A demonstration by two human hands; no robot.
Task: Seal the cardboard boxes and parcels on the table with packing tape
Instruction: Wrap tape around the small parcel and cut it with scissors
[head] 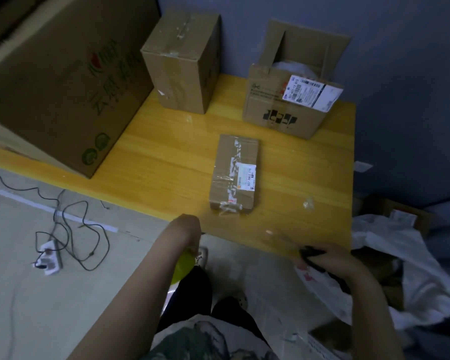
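Note:
A small taped parcel (234, 175) with a white label lies flat in the middle of the yellow wooden table (166, 152). At the back stand a closed, taped box (182, 61) and an open box (283, 107) with its flaps up and a shipping label. My left hand (190, 229) bends down past the table's near edge, fingers hidden, with a yellow-green object (183, 263) held under it. At the table's near right corner, my right hand (330, 258) grips a dark object (311, 252). A faint clear sheen, perhaps tape, shows beside it.
A large printed carton (63, 81) fills the table's left side. White plastic bags (400, 255) and cardboard pile up on the right. A power strip (48, 258) with tangled cables lies on the floor at left. My legs and shoes are below.

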